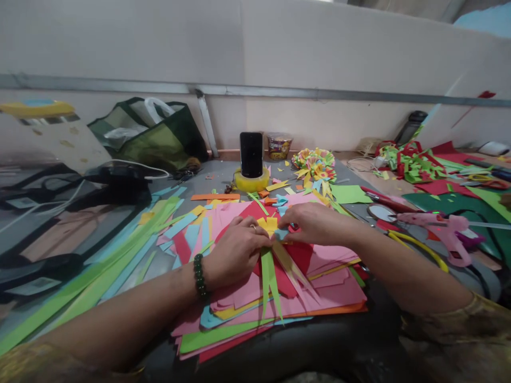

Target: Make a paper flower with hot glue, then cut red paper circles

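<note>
My left hand [239, 244], with a ring and a dark green bead bracelet [200, 275], is closed with its fingertips at the meeting point of several paper strips. Split green strips [270, 284] and pale yellow strips [295, 271] fan down from there. Pinched in my right hand [309, 223] is a light blue paper strip [280, 234], right beside the left fingertips. A folded yellow paper piece [268, 224] stands just above them. Under both hands lies red paper [288, 286] on a stack of pink and other coloured sheets [327, 290]. The fingers partly hide the join.
A phone [251, 154] stands in a yellow tape roll [251, 182] behind the stack. Paper pompoms [315, 165] sit behind right. A pink glue gun [451, 231] lies at right, near a yellow cable [423, 250]. Long green strips [91, 276] cover the left side.
</note>
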`<state>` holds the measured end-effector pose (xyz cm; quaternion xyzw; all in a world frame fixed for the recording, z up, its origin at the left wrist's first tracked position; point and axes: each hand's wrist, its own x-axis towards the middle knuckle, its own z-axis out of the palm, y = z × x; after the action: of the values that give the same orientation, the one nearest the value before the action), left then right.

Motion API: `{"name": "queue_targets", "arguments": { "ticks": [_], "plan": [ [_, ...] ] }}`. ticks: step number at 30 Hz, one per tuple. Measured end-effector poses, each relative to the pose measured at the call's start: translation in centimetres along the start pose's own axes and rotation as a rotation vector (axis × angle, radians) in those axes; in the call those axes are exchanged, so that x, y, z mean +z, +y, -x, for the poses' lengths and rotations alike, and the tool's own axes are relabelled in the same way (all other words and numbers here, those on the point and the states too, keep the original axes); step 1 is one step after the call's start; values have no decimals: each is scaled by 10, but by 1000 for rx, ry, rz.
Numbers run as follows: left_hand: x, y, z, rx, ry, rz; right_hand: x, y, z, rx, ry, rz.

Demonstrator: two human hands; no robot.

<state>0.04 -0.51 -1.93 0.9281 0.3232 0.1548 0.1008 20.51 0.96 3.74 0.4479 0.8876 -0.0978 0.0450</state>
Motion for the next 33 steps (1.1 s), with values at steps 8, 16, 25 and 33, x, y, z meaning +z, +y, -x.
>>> {"name": "queue_targets", "arguments": {
  "ticks": [8, 16, 25, 33],
  "plan": [
    [2, 2, 1, -14, 22, -16, 2, -1, -4, 4, -38, 19],
    [5, 2, -3, -18, -38, -54, 2, -1, -3, -60, -18, 48],
    [7, -1, -2, -19, 4, -67, -8, 13, 4, -1, 150, -51],
    [6, -1, -1, -13, 2, -59, 1, 10, 2, 8, 29, -44]
  ]
}}
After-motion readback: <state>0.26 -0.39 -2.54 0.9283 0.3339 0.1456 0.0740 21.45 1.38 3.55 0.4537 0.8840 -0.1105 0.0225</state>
